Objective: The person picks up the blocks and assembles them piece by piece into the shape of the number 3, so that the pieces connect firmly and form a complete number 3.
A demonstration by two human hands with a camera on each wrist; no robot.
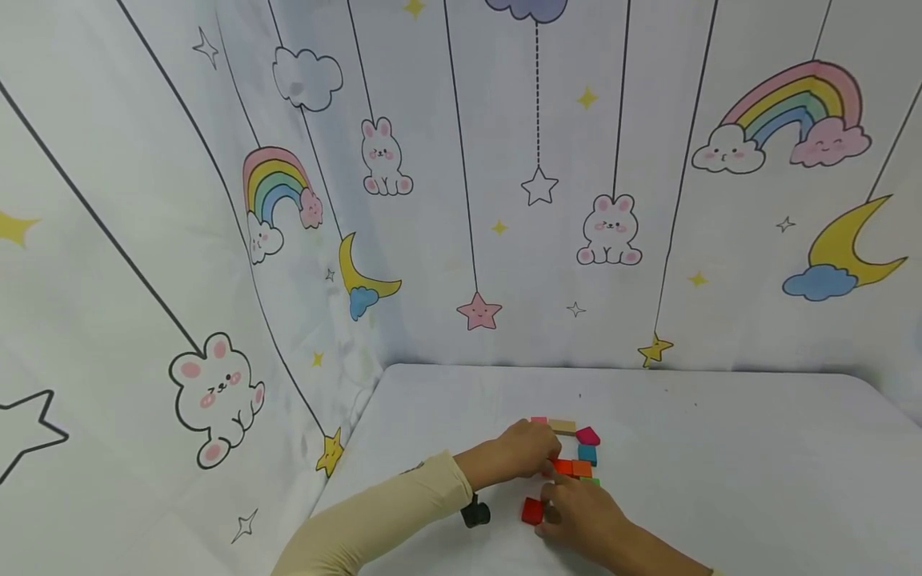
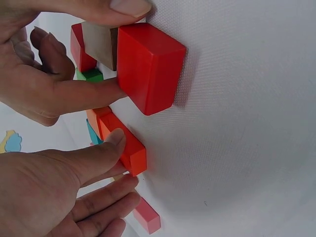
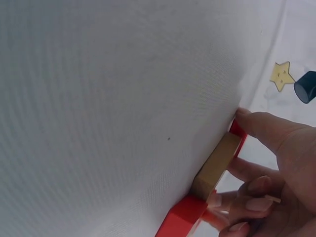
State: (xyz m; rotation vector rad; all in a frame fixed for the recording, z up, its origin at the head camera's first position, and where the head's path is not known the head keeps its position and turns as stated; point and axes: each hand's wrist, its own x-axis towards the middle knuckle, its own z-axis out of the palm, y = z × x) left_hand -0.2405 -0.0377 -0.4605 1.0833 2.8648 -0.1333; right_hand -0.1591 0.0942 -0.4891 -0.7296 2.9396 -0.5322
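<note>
My left hand (image 1: 522,448) holds an orange-red block (image 2: 127,145) between its thumb and fingers, at the end of a row. Beside that block sits an orange block (image 1: 581,469). Nearer me, my right hand (image 1: 583,512) pinches a red block (image 2: 150,66) with thumb and index finger, the block resting on the white cloth. A brown block (image 2: 101,43) stands against it, partly covered by the right hand in the head view. Past the brown one lies another red block (image 3: 182,217), with a green block (image 2: 90,75) close by.
Farther back, a teal block (image 1: 587,454), a dark pink five-sided block (image 1: 587,436), a tan block (image 1: 562,426) and a pink block (image 1: 539,419) continue the outline. A black device (image 1: 475,512) shows under the left forearm. The white table (image 1: 756,464) meets a printed curtain behind.
</note>
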